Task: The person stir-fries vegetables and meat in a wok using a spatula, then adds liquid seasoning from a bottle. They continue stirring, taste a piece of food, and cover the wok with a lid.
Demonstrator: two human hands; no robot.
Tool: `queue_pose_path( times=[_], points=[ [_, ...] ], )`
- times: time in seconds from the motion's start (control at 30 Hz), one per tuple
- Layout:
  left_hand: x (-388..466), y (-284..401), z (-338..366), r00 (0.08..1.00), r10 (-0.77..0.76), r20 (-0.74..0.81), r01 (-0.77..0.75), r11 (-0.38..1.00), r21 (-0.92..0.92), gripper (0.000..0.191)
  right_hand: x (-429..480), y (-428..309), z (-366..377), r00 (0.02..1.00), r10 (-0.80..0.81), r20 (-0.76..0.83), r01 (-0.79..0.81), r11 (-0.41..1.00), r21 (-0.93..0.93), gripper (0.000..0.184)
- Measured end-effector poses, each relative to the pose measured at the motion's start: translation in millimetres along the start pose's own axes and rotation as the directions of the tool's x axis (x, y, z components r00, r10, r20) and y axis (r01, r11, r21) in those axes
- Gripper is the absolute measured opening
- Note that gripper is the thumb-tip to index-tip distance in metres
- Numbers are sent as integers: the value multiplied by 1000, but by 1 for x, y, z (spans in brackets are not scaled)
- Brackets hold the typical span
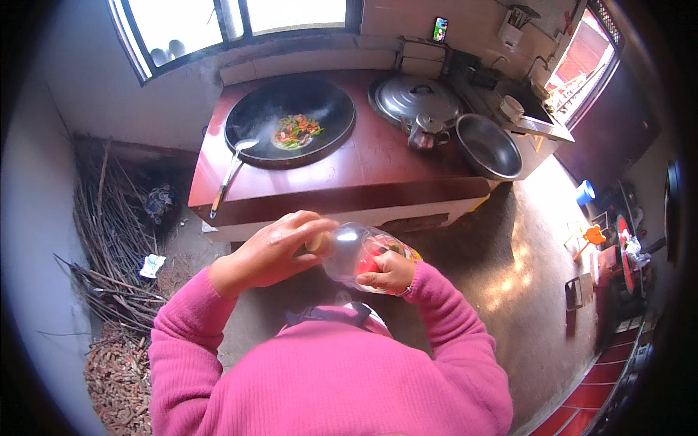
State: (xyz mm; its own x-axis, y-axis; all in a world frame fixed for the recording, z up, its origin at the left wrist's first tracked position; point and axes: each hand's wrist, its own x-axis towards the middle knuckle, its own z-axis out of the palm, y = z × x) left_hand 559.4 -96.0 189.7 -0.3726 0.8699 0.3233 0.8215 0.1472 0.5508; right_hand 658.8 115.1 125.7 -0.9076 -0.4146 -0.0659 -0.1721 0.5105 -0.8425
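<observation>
My right hand grips the red handle of a large clear plastic bottle, which lies tilted in front of my chest with its neck to the left. The fingers of my left hand close around the yellowish cap at the neck. Beyond my hands, a black wok set in the red stove top holds steaming chopped vegetables, orange and green. A metal spatula with a wooden handle rests over the wok's near left rim, its handle on the stove top.
Right of the wok stand a large lidded pot, a metal kettle and an empty dark pan at the stove's edge. Sticks and corn cobs are heaped on the floor at left. A blue bucket is at right.
</observation>
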Motion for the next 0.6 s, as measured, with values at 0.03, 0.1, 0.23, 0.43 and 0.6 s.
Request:
queue_pose_path(
  times=[0.03, 0.1, 0.23, 0.43, 0.6],
  points=[
    [11, -5, -2, 999, 8, 38, -8, 1000, 10, 41, 5, 4, -12, 995, 83, 62, -87, 995, 57, 26],
    [32, -19, -5, 993, 33, 109, -37, 999, 37, 40, 14, 12, -34, 999, 39, 36, -40, 999, 29, 30],
    [54, -31, 6, 978, -155, 143, 159, 987, -19, 40, 22, 28, -57, 986, 142, 90, -144, 989, 15, 33],
    [91, -53, 11, 994, -42, 100, 50, 996, -73, 41, 28, 51, -77, 989, 133, 65, -141, 980, 137, 28],
    [123, -83, 4, 973, -2, 232, 22, 996, -84, 37, 40, 57, -89, 980, 200, -16, -197, 973, 119, 29]
  ],
)
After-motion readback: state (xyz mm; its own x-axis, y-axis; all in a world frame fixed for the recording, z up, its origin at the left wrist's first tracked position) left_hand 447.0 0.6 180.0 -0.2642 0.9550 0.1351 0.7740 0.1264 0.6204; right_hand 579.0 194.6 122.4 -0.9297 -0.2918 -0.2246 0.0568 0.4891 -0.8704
